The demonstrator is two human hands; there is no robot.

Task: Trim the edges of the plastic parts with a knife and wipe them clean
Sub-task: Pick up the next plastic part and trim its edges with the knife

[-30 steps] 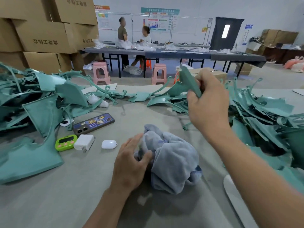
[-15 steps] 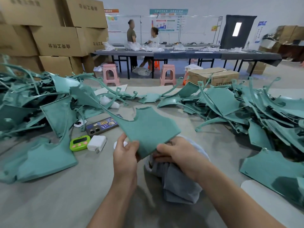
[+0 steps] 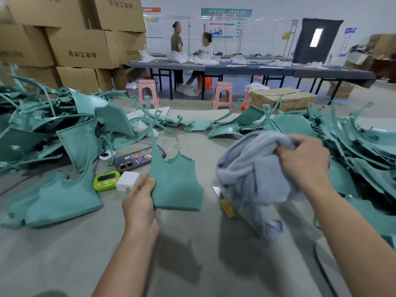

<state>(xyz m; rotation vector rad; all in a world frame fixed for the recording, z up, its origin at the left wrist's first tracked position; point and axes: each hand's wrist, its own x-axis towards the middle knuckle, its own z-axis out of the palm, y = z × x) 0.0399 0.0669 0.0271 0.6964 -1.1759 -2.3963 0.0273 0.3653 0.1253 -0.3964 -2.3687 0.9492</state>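
Your left hand (image 3: 139, 202) pinches the plastic part (image 3: 176, 185) by its lower corner (likely light, stiff, rough-edged: hold the flat face), while your right hand (image 3: 304, 161) fingers (image 3: 300, 142) clutch the soft cloth (image 3: 250, 174).

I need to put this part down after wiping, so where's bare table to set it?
Bare grey table lies near you, between your forearms, and at the near left, in front of the big flat teal plastic panel. Crowded: left teal part pile, right teal part pile, green timer, white charger, dark phone.
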